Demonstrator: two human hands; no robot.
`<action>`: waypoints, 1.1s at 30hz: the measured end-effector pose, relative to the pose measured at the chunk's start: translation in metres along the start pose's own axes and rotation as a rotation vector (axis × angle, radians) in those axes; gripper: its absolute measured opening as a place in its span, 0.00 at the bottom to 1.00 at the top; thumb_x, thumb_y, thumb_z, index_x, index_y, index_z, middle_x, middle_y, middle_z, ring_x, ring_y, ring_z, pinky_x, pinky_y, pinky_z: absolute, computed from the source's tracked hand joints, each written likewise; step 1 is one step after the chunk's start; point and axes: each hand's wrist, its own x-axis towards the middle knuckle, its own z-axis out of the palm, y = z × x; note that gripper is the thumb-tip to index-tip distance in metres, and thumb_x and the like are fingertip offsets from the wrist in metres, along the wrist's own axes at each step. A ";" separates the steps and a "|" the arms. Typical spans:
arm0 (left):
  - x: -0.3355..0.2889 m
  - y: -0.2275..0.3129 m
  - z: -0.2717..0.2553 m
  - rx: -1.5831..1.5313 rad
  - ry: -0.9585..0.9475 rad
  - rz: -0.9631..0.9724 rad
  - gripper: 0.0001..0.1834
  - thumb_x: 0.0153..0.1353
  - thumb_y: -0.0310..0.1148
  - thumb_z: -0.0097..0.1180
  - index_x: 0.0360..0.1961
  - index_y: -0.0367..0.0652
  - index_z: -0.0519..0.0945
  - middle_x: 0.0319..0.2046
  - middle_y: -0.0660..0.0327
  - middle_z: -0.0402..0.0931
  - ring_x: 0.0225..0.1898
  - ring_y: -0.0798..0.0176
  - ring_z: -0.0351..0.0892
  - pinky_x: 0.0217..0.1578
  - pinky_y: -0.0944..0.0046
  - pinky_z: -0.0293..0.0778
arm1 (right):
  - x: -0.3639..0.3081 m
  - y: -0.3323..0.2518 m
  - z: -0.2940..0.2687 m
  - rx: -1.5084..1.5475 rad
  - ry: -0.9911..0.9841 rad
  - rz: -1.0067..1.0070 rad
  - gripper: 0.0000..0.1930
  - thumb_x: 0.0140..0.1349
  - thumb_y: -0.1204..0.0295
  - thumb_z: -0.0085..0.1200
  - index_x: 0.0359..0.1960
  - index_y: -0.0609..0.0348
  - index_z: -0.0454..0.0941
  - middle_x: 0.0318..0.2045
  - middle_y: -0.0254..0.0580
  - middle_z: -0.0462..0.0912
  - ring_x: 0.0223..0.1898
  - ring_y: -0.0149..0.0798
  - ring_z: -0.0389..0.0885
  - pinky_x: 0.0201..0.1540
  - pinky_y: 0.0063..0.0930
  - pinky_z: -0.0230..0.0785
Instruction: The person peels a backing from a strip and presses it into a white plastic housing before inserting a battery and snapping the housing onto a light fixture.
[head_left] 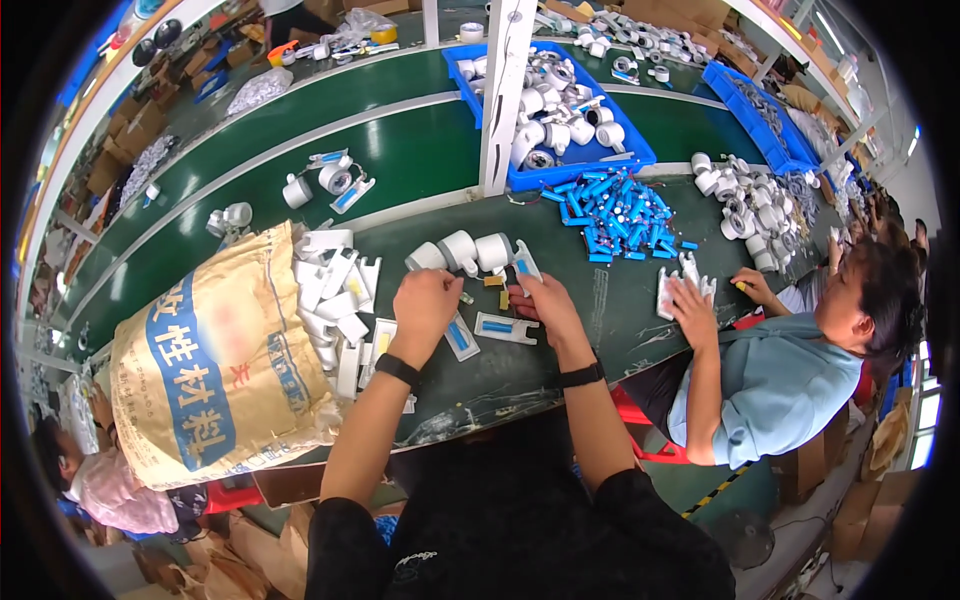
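Observation:
My right hand (550, 308) is closed around a white plastic holder (526, 261) with a blue cylindrical battery in it. My left hand (426, 308) is closed in a pinch, its fingertips by a small piece (466, 298) too tiny to name. Between the hands lie little yellow pads (494, 282). Just below them, another white holder (461, 338) and a second flat holder (507, 328) each carry a blue battery. Beyond my hands stand several white round housings (458, 249) in a row.
A big tan sack (215, 355) at left spills white plastic holders (335, 290). Loose blue batteries (618, 212) are heaped beyond my right hand. A blue bin (580, 177) holds white housings. At right, a co-worker (770, 370) handles white holders near more housings (750, 205).

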 end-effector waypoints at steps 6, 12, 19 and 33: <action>0.001 -0.021 0.001 0.069 0.075 0.081 0.09 0.54 0.38 0.68 0.25 0.43 0.87 0.29 0.54 0.82 0.37 0.48 0.80 0.39 0.51 0.78 | 0.024 0.000 -0.022 -0.500 0.350 -0.348 0.20 0.67 0.65 0.58 0.56 0.65 0.73 0.45 0.48 0.82 0.41 0.45 0.84 0.44 0.37 0.77; -0.008 0.001 0.002 0.284 0.044 -0.013 0.21 0.56 0.51 0.66 0.24 0.41 0.87 0.28 0.55 0.82 0.38 0.50 0.80 0.40 0.51 0.74 | -0.009 -0.008 0.004 -0.903 0.474 -0.976 0.19 0.56 0.73 0.65 0.49 0.60 0.78 0.52 0.52 0.74 0.49 0.55 0.79 0.51 0.41 0.74; 0.002 -0.004 0.033 0.417 -0.024 -0.236 0.27 0.51 0.57 0.67 0.35 0.41 0.84 0.39 0.57 0.82 0.46 0.50 0.78 0.48 0.51 0.68 | 0.020 0.004 0.037 -0.920 0.312 -0.873 0.14 0.53 0.79 0.64 0.41 0.59 0.79 0.49 0.48 0.72 0.45 0.54 0.80 0.49 0.43 0.74; 0.028 -0.051 0.026 -0.445 -0.041 -0.401 0.16 0.47 0.35 0.71 0.38 0.41 0.86 0.33 0.57 0.87 0.35 0.55 0.85 0.36 0.60 0.78 | 0.029 -0.021 0.031 -0.501 0.087 -0.760 0.08 0.64 0.73 0.62 0.42 0.60 0.82 0.30 0.41 0.85 0.28 0.35 0.86 0.30 0.27 0.74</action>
